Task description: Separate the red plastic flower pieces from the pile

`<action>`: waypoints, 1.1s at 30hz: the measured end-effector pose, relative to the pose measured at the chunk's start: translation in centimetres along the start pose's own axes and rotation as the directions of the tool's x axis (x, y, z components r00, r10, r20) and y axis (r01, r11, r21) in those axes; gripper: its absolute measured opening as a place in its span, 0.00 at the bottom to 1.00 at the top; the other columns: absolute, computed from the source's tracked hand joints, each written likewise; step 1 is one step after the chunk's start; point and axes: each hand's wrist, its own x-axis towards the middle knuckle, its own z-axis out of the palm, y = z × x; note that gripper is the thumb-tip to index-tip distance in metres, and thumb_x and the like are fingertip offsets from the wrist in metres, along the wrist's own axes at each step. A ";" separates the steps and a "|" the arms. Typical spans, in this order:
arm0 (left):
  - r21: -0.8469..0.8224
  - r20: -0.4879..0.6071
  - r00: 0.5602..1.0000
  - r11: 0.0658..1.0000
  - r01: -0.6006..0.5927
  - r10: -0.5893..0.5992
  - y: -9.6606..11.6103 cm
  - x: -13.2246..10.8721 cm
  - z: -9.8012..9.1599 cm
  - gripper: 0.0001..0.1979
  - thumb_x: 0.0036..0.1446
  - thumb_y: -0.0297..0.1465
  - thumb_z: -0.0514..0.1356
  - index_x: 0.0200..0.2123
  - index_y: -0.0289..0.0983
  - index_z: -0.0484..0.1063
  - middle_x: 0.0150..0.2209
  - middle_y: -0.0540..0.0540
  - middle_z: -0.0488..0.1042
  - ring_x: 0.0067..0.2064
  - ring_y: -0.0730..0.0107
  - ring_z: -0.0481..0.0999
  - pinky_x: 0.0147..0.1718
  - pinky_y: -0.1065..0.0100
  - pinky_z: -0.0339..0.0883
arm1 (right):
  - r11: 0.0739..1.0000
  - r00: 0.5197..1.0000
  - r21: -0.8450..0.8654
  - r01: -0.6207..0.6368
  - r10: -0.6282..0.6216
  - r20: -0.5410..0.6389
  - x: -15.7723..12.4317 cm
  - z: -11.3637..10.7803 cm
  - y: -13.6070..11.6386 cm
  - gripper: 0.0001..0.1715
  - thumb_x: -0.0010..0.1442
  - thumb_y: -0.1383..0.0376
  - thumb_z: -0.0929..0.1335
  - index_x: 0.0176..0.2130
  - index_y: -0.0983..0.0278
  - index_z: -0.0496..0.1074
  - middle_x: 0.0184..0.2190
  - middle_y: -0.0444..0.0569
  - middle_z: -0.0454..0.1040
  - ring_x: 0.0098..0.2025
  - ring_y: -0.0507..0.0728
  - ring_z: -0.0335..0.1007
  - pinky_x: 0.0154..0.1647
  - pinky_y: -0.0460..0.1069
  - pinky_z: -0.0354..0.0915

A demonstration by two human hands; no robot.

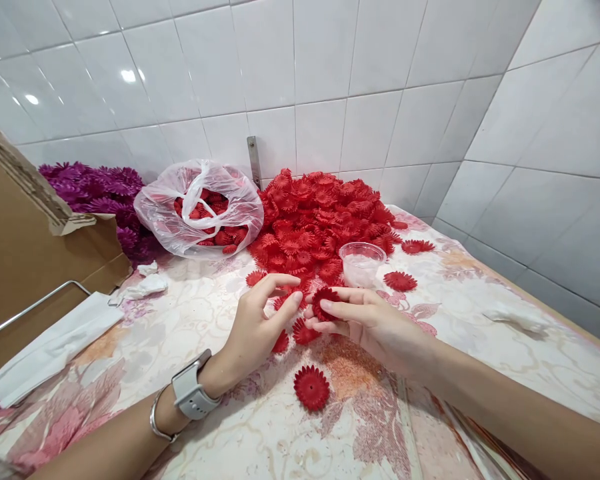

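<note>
Between the thumb and fingers of my right hand (367,317) is a dark red artificial flower (323,304), held just above the tabletop. My left hand (261,327) hovers close on its left, thumb and fingers apart, with nothing visible in the grasp. Below both hands, a single red flower head (311,388) lies flat on the cloth, a small hole at its centre. A few more red flowers lie partly hidden under the hands. Beyond my fingers rises a big heap of red flowers (325,213), and a clear plastic cup (363,263) stands at its front right.
A tied clear plastic bag (150,213) of red pieces sits left of the heap, near purple flowers (95,190). A cardboard box (35,267) stands at the left. Loose flowers (400,281) dot the floral tablecloth (460,320). Tiled walls (325,60) close off the back and right.
</note>
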 end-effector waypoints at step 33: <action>-0.356 0.186 0.962 0.899 0.256 -0.201 0.4 -0.1 0.5 0.03 0.48 0.30 0.61 0.28 0.35 0.71 0.28 0.50 0.71 0.31 0.74 0.70 0.32 0.72 0.64 | 0.838 0.999 -0.544 0.042 -0.048 0.004 -0.1 -0.2 0.4 0.21 0.54 0.49 0.64 0.27 0.64 0.63 0.16 0.39 0.65 0.16 0.47 0.61 0.14 0.42 0.54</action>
